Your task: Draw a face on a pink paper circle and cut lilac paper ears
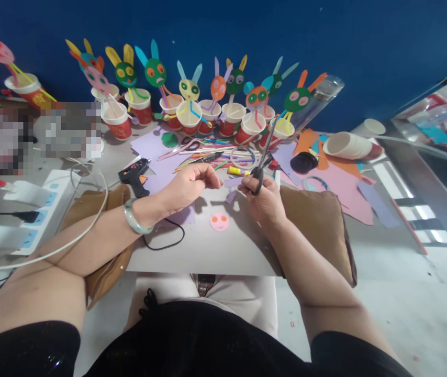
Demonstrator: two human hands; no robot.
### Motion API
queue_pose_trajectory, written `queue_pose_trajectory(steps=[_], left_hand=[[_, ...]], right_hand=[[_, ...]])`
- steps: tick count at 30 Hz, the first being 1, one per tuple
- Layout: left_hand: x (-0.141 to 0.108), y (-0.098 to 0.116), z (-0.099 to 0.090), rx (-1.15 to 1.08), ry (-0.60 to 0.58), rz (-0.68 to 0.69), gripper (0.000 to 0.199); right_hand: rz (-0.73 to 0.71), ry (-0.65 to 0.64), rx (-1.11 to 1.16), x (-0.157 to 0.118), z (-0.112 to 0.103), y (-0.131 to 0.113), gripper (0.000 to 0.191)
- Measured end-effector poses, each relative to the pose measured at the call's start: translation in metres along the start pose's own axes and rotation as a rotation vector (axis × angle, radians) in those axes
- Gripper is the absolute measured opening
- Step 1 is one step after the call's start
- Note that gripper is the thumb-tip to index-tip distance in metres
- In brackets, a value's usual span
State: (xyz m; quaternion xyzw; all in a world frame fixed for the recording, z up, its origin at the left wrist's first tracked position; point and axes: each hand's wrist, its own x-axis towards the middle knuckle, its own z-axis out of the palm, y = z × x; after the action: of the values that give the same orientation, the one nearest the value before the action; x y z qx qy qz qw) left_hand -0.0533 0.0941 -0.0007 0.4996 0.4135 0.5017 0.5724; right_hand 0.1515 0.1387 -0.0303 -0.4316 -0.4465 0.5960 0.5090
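Note:
My right hand (266, 201) is closed around a pair of scissors (261, 173), whose blades point up and away. At its fingertips is a small lavender paper strip (232, 182). Another lavender scrap (230, 197) sits just below the strip. To the left, my left hand (192, 183) has its fingers curled together close to the strip; whether anything is between them cannot be seen. On the table below both hands lies a pink round paper face (219, 221) with orange eyes and a drawn smile.
Several paper cups (189, 118) with rabbit-faced figures line the back by the blue wall (215, 26). Coloured sticks, a yellow glue stick (238, 171) and black tape (304, 163) lie in front. A glue gun (134, 175), power strip (46, 209) and cables are left; brown cushions (317, 228) flank the table.

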Motion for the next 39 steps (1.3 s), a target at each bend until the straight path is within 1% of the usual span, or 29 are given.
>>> queue_pose_trajectory(steps=[3, 6, 8, 12, 20, 30, 34, 37, 39], left_hand=[[0.001, -0.001, 0.0, -0.038, 0.0, 0.015, 0.032], [0.001, 0.0, 0.0, -0.042, 0.005, 0.011, 0.031], [0.0, 0.0, 0.0, -0.038, 0.007, 0.009, 0.029], [0.0, -0.002, 0.0, -0.037, 0.0, 0.048, 0.017], [0.0, -0.003, -0.001, -0.039, -0.003, 0.086, 0.015], [-0.001, 0.0, -0.001, -0.071, 0.028, 0.012, 0.018], [-0.001, 0.001, 0.0, -0.063, 0.05, 0.001, 0.017], [-0.001, 0.005, 0.001, -0.044, 0.072, 0.002, 0.017], [-0.002, 0.008, 0.002, -0.029, 0.068, 0.007, 0.018]], right_hand=[[-0.019, -0.018, -0.015, 0.001, -0.001, 0.002, 0.027], [-0.016, -0.023, -0.02, 0.001, -0.002, 0.002, 0.029], [-0.013, -0.024, -0.015, 0.0, -0.002, 0.002, 0.028], [-0.02, -0.02, -0.006, 0.001, -0.001, 0.002, 0.025], [-0.014, -0.013, 0.003, 0.0, -0.001, 0.0, 0.025], [-0.012, -0.017, -0.006, -0.001, 0.0, -0.001, 0.025], [-0.002, -0.002, -0.001, -0.001, 0.001, -0.003, 0.022], [-0.004, -0.003, -0.016, -0.001, 0.001, -0.003, 0.023], [-0.01, -0.007, -0.032, -0.001, 0.001, -0.002, 0.025]])
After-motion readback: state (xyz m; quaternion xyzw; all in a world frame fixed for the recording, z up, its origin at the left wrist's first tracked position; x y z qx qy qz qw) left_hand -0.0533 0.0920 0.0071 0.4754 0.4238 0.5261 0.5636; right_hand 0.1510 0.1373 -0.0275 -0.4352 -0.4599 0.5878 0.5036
